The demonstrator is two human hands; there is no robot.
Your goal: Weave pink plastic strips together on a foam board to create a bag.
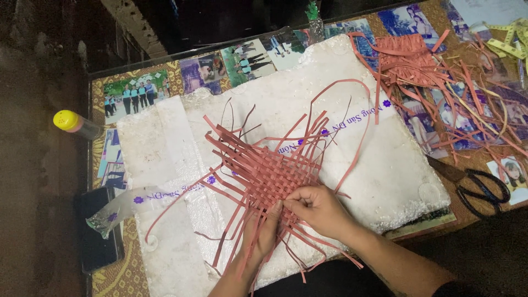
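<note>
A woven mat of thin red paper strips (264, 170) lies on a white foam board (379, 159), loose strip ends sticking out on every side. My left hand (263, 234) lies partly under the strips at the mat's near edge, fingers pinching a strip. My right hand (319, 206) pinches a strip end at the same near edge, right beside the left fingertips. One long red strip (352, 88) loops up and away over the board.
A pile of loose red and yellow strips (440, 82) lies at the back right. Black scissors (478, 184) rest at the right edge. A yellow-capped bottle (74, 124) and a dark phone (99, 231) sit left. A yellow tape measure (509, 41) lies far right. Photos under glass cover the table (137, 91).
</note>
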